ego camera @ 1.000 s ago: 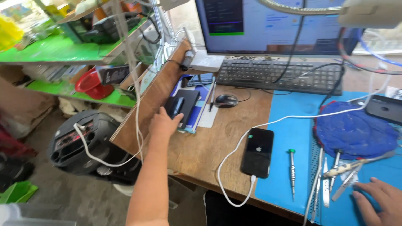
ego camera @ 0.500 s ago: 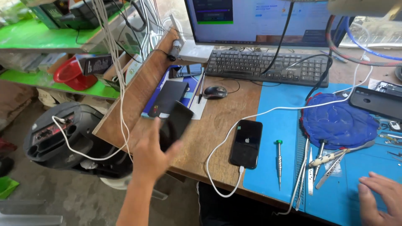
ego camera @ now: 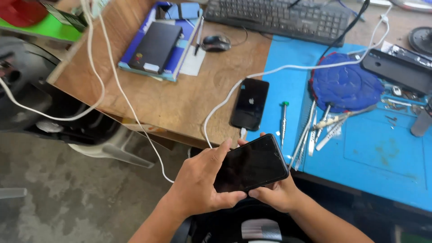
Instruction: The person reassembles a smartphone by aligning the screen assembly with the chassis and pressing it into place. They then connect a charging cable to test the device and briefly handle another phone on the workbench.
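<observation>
Since a moment ago, both hands have come together in front of the body, and the dark phone that the left hand was lifting from the desk's left side is now being held between them, below the desk's near edge.

Left hand point(ego camera: 200, 184) is wrapping around the black smartphone point(ego camera: 250, 164) from its lower left end, fingers curled and clamped on it, with the thumb pressing along the bottom edge and a fingertip lying on the glass near the top edge. Right hand point(ego camera: 274, 194) is cupping the phone from underneath, fingers closed against its back, thumb tip touching the lower edge next to the left thumb. The phone is a flat, glossy rectangle with rounded corners, its screen dark and facing up, tilted so its right end is higher.

Just above it, a second black phone point(ego camera: 250, 104) is lying flat on the bare wooden desk point(ego camera: 189, 90), plugged into a thin white cable point(ego camera: 216, 112) that is looping across the wood. A blue rubbery work mat point(ego camera: 373, 153) is covering the desk's right part, with a green-handled screwdriver point(ego camera: 283, 121) and slim metal tools point(ego camera: 321, 128) lying on it, beside a crumpled blue round pad point(ego camera: 344, 85). Farther back sit a dark keyboard point(ego camera: 279, 18), a black mouse point(ego camera: 216, 42) and a dark flat case on a blue box point(ego camera: 155, 45).
</observation>
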